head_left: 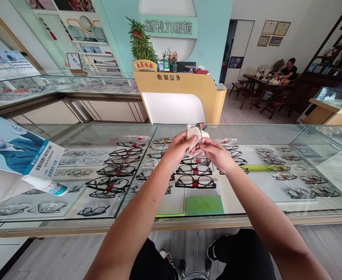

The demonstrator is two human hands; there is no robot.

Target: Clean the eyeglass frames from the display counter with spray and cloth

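Observation:
Above the glass counter, my two hands meet around one pair of eyeglasses (200,157). My left hand (180,144) pinches a cream cloth (192,132), which is folded against the upper part of the glasses. The fingers of my right hand (216,152) are closed on the frame near one lens. One lens hangs below my fingers, and the dark temple end sticks up past the cloth. Part of the frame is hidden by the cloth and my fingers. Under the glass, just below my hands, rows of black-framed glasses (195,181) lie on display.
The glass counter (165,221) spans the view, with several frames inside. At left stand a poster box (16,155) and a white bottle (45,186). A wooden cashier desk (176,85) is beyond. Far right, a person (289,70) sits at a dark table (254,79).

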